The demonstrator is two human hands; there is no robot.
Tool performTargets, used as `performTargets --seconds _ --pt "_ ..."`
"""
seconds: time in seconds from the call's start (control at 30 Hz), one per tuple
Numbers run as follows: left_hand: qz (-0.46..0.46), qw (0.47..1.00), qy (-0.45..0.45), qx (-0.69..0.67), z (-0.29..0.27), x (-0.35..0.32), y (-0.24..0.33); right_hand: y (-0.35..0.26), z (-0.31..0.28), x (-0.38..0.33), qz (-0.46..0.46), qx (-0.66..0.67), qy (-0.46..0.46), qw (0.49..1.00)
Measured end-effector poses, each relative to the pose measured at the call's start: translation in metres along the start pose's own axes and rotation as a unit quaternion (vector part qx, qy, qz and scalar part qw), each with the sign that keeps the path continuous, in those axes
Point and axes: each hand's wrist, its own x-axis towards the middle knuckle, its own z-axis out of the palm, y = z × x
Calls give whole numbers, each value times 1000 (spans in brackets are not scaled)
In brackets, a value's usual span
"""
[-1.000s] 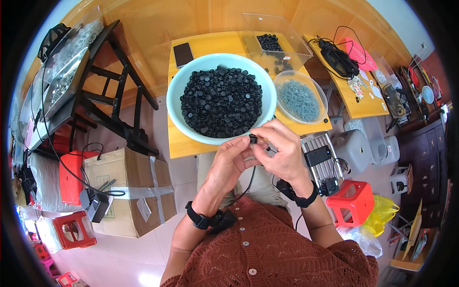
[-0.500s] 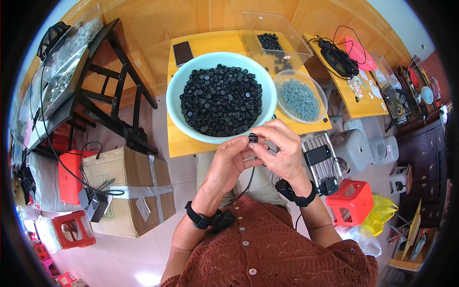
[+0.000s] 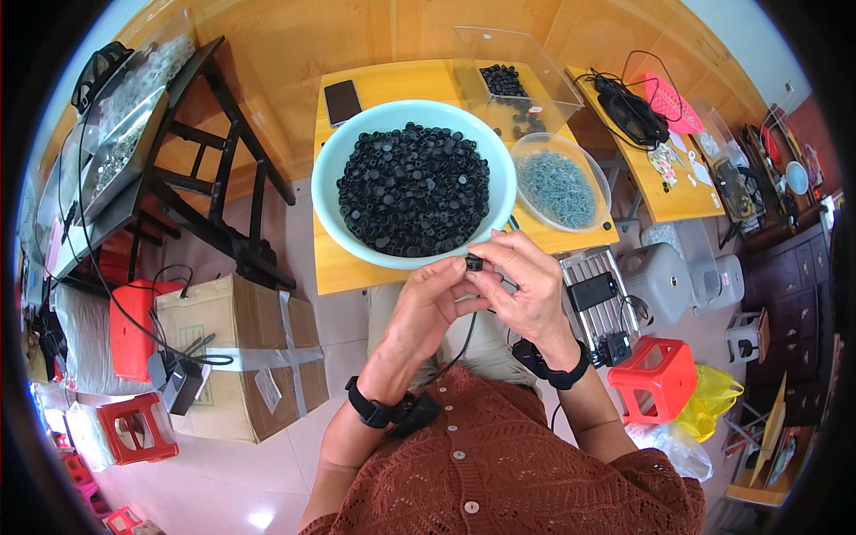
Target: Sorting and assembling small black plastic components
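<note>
Just in front of the basin's near rim, both my hands meet around a small black plastic cap [image 3: 473, 263]. My left hand [image 3: 423, 303] is closed, its thumb and fingertips against the cap's left side. From the other side my right hand [image 3: 526, 283] pinches the same piece with thumb and forefinger; its finer shape is partly hidden. A pale turquoise basin [image 3: 326, 203] holds a heap of similar black caps [image 3: 412, 189]. To its right, a clear round tub [image 3: 607, 198] contains many thin bluish-grey metal pieces [image 3: 557, 189] that look like screws.
Behind the tub, a clear plastic box [image 3: 557, 80] lies with more black pieces on the yellow table [image 3: 343, 282]. A dark phone-like slab [image 3: 342, 102] rests at the back left. A taped carton [image 3: 259, 357] stands left on the floor, a red stool [image 3: 654, 379] on the right.
Hardly anything differs: my hands keep the same grip on the black cap, with only tiny finger movement. The view has shifted very slightly.
</note>
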Motion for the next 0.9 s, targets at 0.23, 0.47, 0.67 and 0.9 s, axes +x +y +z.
performTargets --seconds 0.23,0.47,0.67,0.9 --pt "-7 999 -25 22 3 4 1 3 -5 1 13 32 15 999" --pt "76 953 115 271 -9 4 26 25 -24 14 44 -21 12 999" --pt "257 831 207 448 -50 28 37 119 -62 107 95 -104 128 982" --pt "311 678 211 632 -53 34 33 104 -34 112 129 -41 87 987"
